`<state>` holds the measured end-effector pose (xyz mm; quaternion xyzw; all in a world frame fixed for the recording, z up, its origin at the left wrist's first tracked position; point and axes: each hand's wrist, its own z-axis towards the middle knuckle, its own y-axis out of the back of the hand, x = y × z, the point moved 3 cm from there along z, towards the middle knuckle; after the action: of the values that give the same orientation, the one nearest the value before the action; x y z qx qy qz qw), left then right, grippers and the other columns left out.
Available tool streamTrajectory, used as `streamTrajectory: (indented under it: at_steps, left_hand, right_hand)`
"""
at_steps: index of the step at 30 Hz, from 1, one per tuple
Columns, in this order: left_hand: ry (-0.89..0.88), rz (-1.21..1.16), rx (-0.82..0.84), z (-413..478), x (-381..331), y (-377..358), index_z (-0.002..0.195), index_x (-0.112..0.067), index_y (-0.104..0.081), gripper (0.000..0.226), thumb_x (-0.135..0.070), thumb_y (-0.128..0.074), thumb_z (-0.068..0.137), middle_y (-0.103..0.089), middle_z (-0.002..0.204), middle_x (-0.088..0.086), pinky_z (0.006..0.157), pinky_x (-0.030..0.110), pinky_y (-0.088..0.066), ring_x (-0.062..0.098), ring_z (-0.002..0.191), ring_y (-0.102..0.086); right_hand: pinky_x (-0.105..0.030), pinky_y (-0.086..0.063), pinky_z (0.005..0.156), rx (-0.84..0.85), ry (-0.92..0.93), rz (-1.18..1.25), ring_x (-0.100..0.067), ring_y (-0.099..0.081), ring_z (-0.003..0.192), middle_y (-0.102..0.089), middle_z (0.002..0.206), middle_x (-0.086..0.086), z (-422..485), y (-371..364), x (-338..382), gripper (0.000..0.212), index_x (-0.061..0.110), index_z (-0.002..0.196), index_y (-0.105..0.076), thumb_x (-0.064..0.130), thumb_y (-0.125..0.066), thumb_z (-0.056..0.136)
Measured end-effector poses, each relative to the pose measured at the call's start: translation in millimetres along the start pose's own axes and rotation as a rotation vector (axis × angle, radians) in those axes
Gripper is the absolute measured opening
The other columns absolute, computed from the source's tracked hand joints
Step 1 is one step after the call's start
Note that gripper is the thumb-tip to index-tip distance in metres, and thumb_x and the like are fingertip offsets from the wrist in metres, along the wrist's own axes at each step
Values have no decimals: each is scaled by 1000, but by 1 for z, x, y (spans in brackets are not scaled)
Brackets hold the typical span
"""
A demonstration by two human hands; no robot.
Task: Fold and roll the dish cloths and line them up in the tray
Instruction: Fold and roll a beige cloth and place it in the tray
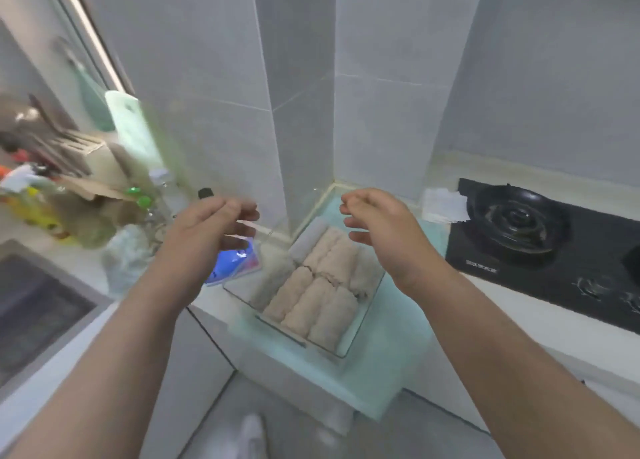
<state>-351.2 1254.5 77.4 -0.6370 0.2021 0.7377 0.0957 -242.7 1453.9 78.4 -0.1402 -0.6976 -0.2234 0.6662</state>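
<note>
A clear tray (363, 323) sits on a pale green mat on the counter, in the corner by the tiled pillar. Several rolled beige dish cloths (311, 306) lie side by side in it, with one grey roll (308, 240) at the far left end. My left hand (207, 230) hovers above and to the left of the tray with loosely curled fingers that hold nothing. To the tray's upper right, my right hand (381, 223) hangs in the air, also loosely curled and empty. Neither hand touches the cloths or the tray.
A black gas hob (540, 243) fills the counter on the right, with a white cloth or paper (443, 205) beside it. A blue packet (232, 264) lies left of the tray. Bottles (145, 209), a knife block (76, 150) and clutter stand at the left; a dark sink (31, 306) is below them.
</note>
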Motion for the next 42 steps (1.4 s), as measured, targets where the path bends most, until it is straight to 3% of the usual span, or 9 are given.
streamTrajectory:
  at_steps: [7, 12, 18, 23, 28, 32, 35, 38, 42]
  left_hand:
    - [-50, 230, -361, -155, -29, 83, 121, -40, -55, 44, -47, -52, 78, -60, 126, -16, 97, 29, -44, -1, 117, -55]
    - [-15, 233, -678, -270, -41, 153, 127, -35, -50, 55, -50, -50, 75, -57, 129, -14, 97, 23, -43, -2, 118, -52]
    - [49, 196, -996, -421, -43, 232, 121, -41, -50, 41, -43, -47, 80, -56, 130, -14, 108, 35, -40, -1, 121, -50]
    - [88, 164, -1239, -568, -48, 303, 113, -38, -57, 46, -55, -54, 70, -60, 124, -13, 107, 39, -40, 3, 120, -53]
    - [140, 159, -1366, -685, -45, 360, 111, -34, -59, 58, -61, -54, 60, -61, 123, -14, 109, 44, -38, 3, 120, -53]
    - [171, 145, -1442, -750, -37, 398, 110, -32, -61, 40, -46, -59, 72, -62, 120, -13, 110, 43, -37, -6, 115, -54]
    - [214, 103, -1476, -783, -19, 428, 109, -33, -60, 28, -36, -62, 82, -60, 120, -16, 111, 42, -35, -4, 114, -54]
    - [288, 106, -1521, -807, 5, 462, 110, -39, -61, 50, -59, -60, 64, -61, 120, -19, 111, 41, -35, -2, 116, -54]
    - [353, 79, -1564, -825, 40, 520, 104, -41, -66, 50, -61, -59, 59, -66, 113, -24, 109, 44, -38, -7, 112, -56]
  right_hand:
    - [-41, -49, 98, 412, 111, -17, -12, -60, 95, -65, 93, 12, -70, -94, 31, 14, 29, 89, -62, 20, -53, 94]
    - [-42, -47, 101, 697, 216, -33, -7, -60, 104, -65, 102, 14, -143, -174, 60, 13, 34, 95, -62, 34, -56, 84]
    - [-44, -49, 97, 957, 276, -31, -13, -61, 103, -66, 102, 10, -253, -274, 85, 14, 31, 101, -63, 24, -55, 92]
    - [-35, -47, 100, 1150, 324, -39, -1, -58, 106, -63, 109, 15, -377, -369, 87, 19, 31, 109, -60, 21, -54, 94]
    - [-25, -45, 98, 1278, 304, -22, 7, -53, 109, -60, 116, 20, -486, -445, 75, 22, 32, 112, -58, 20, -55, 93]
    - [-10, -41, 82, 1386, 251, -37, 9, -50, 111, -59, 116, 21, -550, -496, 62, 23, 36, 111, -57, 20, -55, 94]
    - [-14, -39, 86, 1431, 226, -62, 6, -52, 113, -61, 115, 20, -577, -542, 52, 24, 37, 108, -58, 19, -56, 93]
    - [-15, -43, 87, 1466, 202, -102, 5, -53, 112, -62, 113, 20, -596, -591, 41, 24, 38, 107, -58, 18, -57, 92]
    - [-35, -43, 102, 1510, 182, -133, 4, -55, 111, -64, 111, 19, -616, -668, 33, 25, 39, 104, -60, 18, -59, 90]
